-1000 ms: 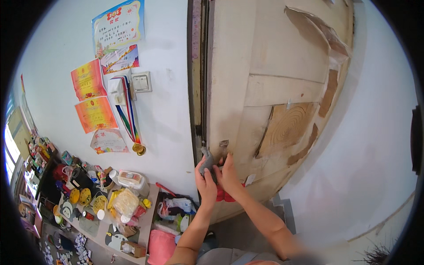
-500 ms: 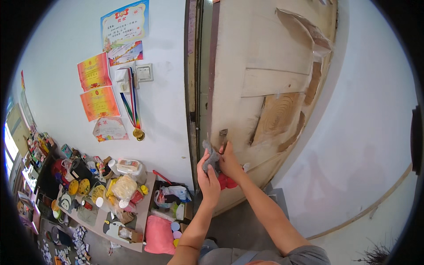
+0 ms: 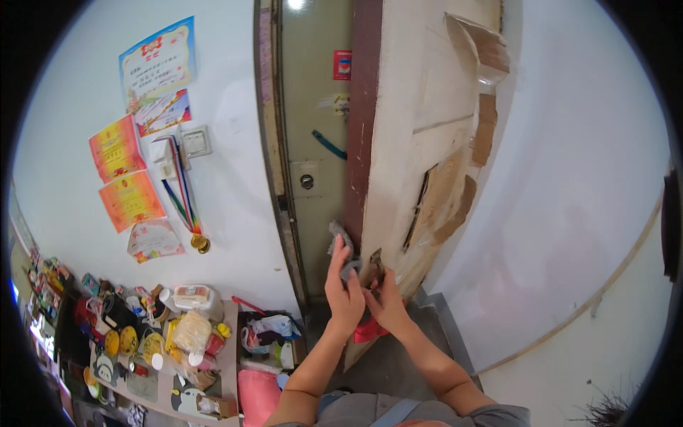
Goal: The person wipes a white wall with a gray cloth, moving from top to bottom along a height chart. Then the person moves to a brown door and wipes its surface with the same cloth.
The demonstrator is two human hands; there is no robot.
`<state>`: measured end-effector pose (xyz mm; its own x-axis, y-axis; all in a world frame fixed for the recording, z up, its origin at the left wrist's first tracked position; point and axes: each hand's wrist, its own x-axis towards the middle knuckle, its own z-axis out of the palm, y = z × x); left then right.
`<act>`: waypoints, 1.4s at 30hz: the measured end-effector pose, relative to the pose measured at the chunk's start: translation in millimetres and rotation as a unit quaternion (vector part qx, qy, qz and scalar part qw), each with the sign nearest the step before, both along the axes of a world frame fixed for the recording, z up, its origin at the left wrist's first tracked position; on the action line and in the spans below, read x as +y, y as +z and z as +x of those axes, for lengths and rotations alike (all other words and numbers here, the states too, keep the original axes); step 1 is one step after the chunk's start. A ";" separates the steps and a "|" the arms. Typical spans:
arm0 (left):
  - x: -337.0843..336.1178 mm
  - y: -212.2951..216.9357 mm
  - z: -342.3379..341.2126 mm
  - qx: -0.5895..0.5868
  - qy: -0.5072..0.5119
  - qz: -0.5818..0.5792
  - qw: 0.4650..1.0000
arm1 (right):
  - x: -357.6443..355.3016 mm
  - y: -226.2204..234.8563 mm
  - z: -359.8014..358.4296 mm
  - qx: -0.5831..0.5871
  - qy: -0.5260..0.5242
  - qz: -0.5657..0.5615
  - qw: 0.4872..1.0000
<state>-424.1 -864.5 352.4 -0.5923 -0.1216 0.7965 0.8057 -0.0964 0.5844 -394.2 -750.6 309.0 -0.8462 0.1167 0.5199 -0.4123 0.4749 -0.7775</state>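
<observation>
A worn cream door [image 3: 398, 107] with a dark brown edge [image 3: 364, 128] stands ajar in front of me. My left hand [image 3: 346, 302] is closed around a crumpled grey cloth [image 3: 339, 235], raised beside that edge. Just right of it, my right hand [image 3: 390, 304] is closed on what looks like a metal door handle [image 3: 375, 262] near the door's edge; the fingers hide its lower part. Something red [image 3: 368, 331] hangs below the right hand, partly covered by it.
Torn brown cardboard [image 3: 445, 206] peels from the door. Left of the doorway, certificates [image 3: 156, 64], a medal [image 3: 200, 243] and a light switch [image 3: 196, 141] are on the wall. A cluttered table [image 3: 167, 398] and a pink cushion [image 3: 257, 398] stand lower left.
The door has swung further open, showing more of its brown edge and the space behind. Both hands have moved lower, the right one staying with the handle. My view has shifted.
</observation>
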 end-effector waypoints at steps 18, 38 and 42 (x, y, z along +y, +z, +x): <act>89.5 164.1 69.7 0.374 0.096 -0.212 0.898 | 66.8 -10.3 125.8 0.047 -0.170 0.000 0.984; 209.4 155.8 156.6 0.389 -0.124 -0.100 0.907 | 150.4 4.3 227.9 0.079 -0.308 -0.003 0.948; 244.0 143.1 172.9 0.406 -0.144 -0.075 0.899 | 162.9 6.3 255.4 0.124 -0.428 0.109 0.889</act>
